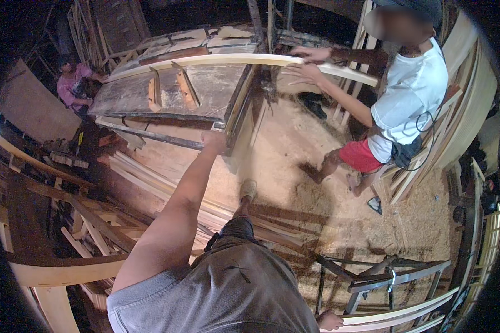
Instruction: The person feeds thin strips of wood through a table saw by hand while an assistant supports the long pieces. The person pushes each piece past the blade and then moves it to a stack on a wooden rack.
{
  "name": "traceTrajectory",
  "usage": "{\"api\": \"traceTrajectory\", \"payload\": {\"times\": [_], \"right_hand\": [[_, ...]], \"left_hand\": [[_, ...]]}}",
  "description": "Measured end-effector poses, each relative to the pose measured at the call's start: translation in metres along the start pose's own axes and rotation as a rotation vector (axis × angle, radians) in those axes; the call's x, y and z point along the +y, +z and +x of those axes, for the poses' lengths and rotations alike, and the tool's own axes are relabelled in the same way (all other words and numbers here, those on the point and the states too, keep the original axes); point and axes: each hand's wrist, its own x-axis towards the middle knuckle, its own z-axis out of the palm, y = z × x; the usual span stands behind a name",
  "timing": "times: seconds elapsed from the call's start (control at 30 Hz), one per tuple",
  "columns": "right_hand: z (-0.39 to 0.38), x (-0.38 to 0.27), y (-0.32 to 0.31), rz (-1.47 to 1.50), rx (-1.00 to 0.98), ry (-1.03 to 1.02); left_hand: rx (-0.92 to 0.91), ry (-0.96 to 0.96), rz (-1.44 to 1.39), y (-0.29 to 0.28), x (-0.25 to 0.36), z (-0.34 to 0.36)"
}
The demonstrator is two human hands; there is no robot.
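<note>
"What lies closest?"
"A bare right hand [330, 320], fingers bent at the ends of pale, straight-edged wooden strips [397, 311], nearer than the broad, scuffed, dark-topped table [216, 89]. I cannot tell whether it grips them."
"And the left hand [214, 141]?"
"Well apart from the right, curled at the table's near right corner; whether it clasps, I cannot tell. Thin, long planks [144, 175] lie before the table, powdery tan sawdust [300, 139] to its right."
"On top?"
"Two orange-brown, angular wooden blocks [188, 89]. Behind them runs a long, smooth, pale board [233, 58], passing the table's right end."
"Others?"
"A white-shirted co-worker [411, 83], hands at the board, right of the table; a pink-shirted person [75, 83] at its left end."
</note>
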Motion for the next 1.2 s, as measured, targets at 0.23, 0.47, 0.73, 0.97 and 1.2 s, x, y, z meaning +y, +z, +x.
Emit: {"api": "traceTrajectory", "payload": {"times": [0.23,0.47,0.73,0.97,1.2], "right_hand": [[-0.002,0.012,0.009,0.011,0.096,-0.121],[0.002,-0.009,-0.019,-0.006,0.156,-0.068],[0.002,-0.004,-0.008,0.002,0.103,0.021],[0.001,-0.005,-0.010,0.002,0.050,0.037],[-0.001,0.004,-0.002,0.029,0.121,-0.123]], "left_hand": [[-0.032,0.009,0.001,-0.012,0.002,-0.007],[-0.051,-0.028,-0.008,-0.009,0.000,-0.005],[-0.077,-0.009,-0.016,-0.008,0.001,0.000],[-0.091,-0.005,-0.026,-0.012,0.001,-0.004],[-0.092,0.001,-0.018,-0.010,0.001,-0.005]]}}
